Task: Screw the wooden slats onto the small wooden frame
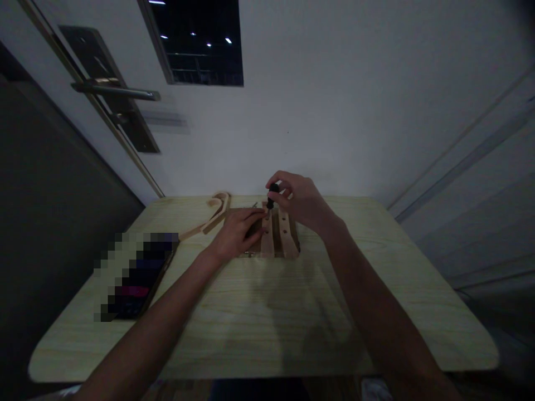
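My right hand (301,201) is closed round the black handle of a small screwdriver (271,196), held upright with its tip down on a wooden slat assembly (281,236). The assembly is a set of light wooden slats with holes, lying on the pale wooden table (267,312). My left hand (239,231) lies on the left part of the assembly, fingers pressed down on the wood and pointing toward the screwdriver tip.
Curved wooden pieces (213,214) lie at the table's far left. A dark phone (140,278), blurred out, rests at the left edge. A white wall stands behind the table, with a door and lever handle (119,92) at the left.
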`<action>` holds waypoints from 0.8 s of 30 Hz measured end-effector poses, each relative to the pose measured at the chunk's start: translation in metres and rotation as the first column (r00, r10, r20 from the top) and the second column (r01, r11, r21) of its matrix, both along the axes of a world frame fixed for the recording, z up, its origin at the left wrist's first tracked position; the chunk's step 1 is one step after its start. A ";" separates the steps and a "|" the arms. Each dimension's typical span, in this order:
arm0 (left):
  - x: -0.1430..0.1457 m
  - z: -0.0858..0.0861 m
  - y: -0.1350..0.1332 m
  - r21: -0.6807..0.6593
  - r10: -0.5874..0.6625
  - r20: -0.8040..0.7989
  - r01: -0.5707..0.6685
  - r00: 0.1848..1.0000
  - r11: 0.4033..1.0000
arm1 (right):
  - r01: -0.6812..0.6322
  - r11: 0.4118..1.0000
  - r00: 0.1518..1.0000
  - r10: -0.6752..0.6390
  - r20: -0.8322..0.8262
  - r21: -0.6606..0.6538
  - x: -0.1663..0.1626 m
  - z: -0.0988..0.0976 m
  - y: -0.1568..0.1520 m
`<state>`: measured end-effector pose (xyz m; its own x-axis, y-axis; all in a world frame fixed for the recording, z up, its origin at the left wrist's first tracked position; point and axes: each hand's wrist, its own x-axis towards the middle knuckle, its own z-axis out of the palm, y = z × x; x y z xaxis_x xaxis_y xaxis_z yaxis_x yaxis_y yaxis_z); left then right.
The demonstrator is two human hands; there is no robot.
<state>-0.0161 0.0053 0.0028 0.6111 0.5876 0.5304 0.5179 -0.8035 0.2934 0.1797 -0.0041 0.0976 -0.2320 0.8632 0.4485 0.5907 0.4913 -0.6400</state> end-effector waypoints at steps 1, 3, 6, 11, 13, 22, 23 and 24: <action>0.000 0.000 0.000 -0.001 -0.003 0.002 0.003 1.000 1.000 | 0.085 0.996 0.996 -0.085 0.012 0.030 -0.002 -0.002 0.001; 0.000 0.001 0.000 0.001 -0.008 0.010 0.008 1.000 1.000 | 0.223 0.970 0.973 -0.227 0.030 0.094 -0.005 -0.007 0.004; 0.000 0.002 -0.001 0.000 -0.009 0.012 0.009 1.000 1.000 | 0.239 0.963 0.968 -0.246 0.045 0.124 -0.007 -0.012 0.007; 0.001 0.002 -0.001 -0.001 0.004 0.012 -0.004 1.000 1.000 | 0.089 0.988 0.996 -0.086 -0.027 0.125 -0.006 -0.009 0.005; 0.001 0.002 -0.001 -0.005 0.004 0.010 -0.004 1.000 1.000 | 0.036 0.993 0.999 -0.031 -0.044 0.113 -0.004 -0.006 0.004; 0.001 0.000 0.000 0.006 0.006 0.008 -0.006 1.000 1.000 | -0.104 0.994 0.994 0.106 -0.041 0.034 0.002 -0.003 0.003; 0.001 0.000 0.000 0.006 0.004 0.009 -0.004 1.000 1.000 | -0.087 0.995 0.996 0.089 -0.029 0.050 0.002 -0.004 0.002; 0.001 0.000 0.000 0.005 0.001 0.010 -0.001 1.000 1.000 | -0.069 0.995 0.998 0.070 -0.011 0.071 0.001 -0.004 0.002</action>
